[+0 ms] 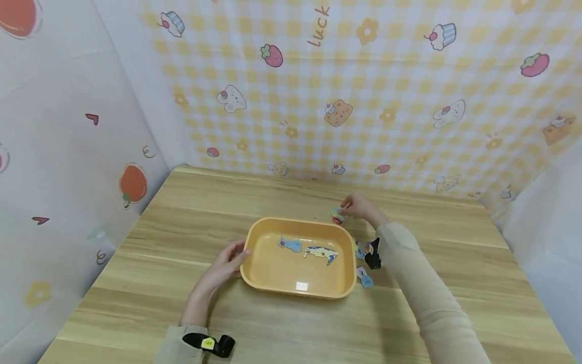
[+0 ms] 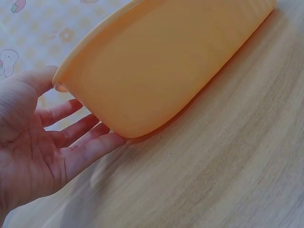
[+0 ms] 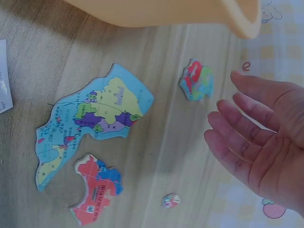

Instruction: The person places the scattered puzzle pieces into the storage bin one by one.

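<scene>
Counter (image 1: 150, 268): gives flat support. Yellow tray (image 1: 273, 275): sits gripped at one end by left hand (image 1: 224, 265), presumably for steadiness. Right hand (image 3: 266, 137): hangs empty, fingers loosely parted. Long map piece (image 3: 97, 111): lies outside tray. White-and-blue piece (image 1: 320, 253), light-blue piece (image 1: 292, 245): lie inside, walled from straying. Small map piece (image 3: 197, 80): just beside right hand, easily reached.

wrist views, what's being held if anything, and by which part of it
The left hand holds the yellow tray by its left end, thumb at the rim. The right hand, near a small map piece, holds nothing.
</scene>
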Demonstrator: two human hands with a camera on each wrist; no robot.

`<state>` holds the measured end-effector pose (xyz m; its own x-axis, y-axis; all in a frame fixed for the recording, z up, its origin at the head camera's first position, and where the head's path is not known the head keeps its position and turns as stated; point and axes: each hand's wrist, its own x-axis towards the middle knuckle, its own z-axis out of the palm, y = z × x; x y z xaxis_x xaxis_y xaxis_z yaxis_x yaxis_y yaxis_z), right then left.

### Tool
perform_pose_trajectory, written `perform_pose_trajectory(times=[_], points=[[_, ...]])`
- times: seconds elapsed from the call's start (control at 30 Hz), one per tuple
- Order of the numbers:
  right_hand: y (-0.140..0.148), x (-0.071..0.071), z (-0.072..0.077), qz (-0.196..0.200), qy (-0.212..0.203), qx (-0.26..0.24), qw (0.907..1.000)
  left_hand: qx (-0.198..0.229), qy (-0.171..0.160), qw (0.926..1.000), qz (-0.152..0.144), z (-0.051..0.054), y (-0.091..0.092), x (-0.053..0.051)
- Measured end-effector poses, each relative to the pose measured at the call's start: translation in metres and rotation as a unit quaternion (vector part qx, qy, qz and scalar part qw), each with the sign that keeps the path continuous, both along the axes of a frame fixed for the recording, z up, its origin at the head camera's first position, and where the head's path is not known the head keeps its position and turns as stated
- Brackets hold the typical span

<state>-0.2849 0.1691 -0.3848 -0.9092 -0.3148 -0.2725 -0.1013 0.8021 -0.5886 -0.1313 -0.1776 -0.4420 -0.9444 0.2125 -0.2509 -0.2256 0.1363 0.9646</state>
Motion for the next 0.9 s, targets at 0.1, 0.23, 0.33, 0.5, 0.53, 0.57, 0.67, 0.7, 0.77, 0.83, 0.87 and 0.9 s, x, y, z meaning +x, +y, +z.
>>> perform_pose_trajectory(times=[0.1, 0.23, 0.33, 0.5, 0.53, 0.57, 0.67, 0.7, 0.77, 0.83, 0.87, 0.9], points=[[0.000, -0.001, -0.003, -0.023, -0.009, -0.001, 0.9997, 0.002, -0.001, 1.0000, 0.003, 0.000, 0.000, 0.000], [-0.001, 0.000, -0.007, -0.045, -0.027, 0.018, 0.9984, -0.001, 0.001, 1.0000, 0.002, 0.001, 0.000, 0.001], [-0.002, -0.001, -0.010, -0.055, -0.043, 0.022, 0.9973, -0.003, 0.001, 1.0000, 0.004, 0.001, 0.001, 0.001], [-0.004, -0.007, -0.018, -0.047, -0.063, 0.010, 0.9968, -0.006, -0.002, 0.9999, 0.010, 0.001, 0.001, 0.001], [-0.004, -0.009, -0.021, -0.043, -0.064, 0.010, 0.9970, -0.007, -0.003, 0.9999, 0.013, 0.001, 0.001, 0.001], [-0.004, -0.011, -0.023, -0.046, -0.068, 0.008, 0.9966, -0.007, -0.003, 0.9999, 0.013, 0.001, 0.001, 0.001], [-0.005, -0.017, -0.029, -0.058, -0.074, 0.005, 0.9956, -0.004, -0.002, 0.9999, 0.014, 0.001, 0.002, 0.001], [-0.006, -0.018, -0.030, -0.063, -0.078, 0.003, 0.9950, -0.002, -0.002, 0.9999, 0.013, 0.001, 0.002, 0.001], [-0.007, -0.019, -0.031, -0.077, -0.085, 0.003, 0.9934, 0.001, -0.002, 0.9999, 0.012, 0.001, 0.002, 0.000], [-0.009, -0.020, -0.030, -0.082, -0.084, 0.017, 0.9930, 0.002, -0.002, 0.9999, 0.012, 0.001, 0.002, 0.000], [-0.009, -0.021, -0.030, -0.082, -0.085, 0.024, 0.9927, 0.003, -0.003, 0.9999, 0.013, 0.001, 0.002, 0.000], [-0.010, -0.021, -0.029, -0.085, -0.085, 0.031, 0.9922, 0.002, -0.003, 0.9999, 0.013, 0.001, 0.002, 0.000]])
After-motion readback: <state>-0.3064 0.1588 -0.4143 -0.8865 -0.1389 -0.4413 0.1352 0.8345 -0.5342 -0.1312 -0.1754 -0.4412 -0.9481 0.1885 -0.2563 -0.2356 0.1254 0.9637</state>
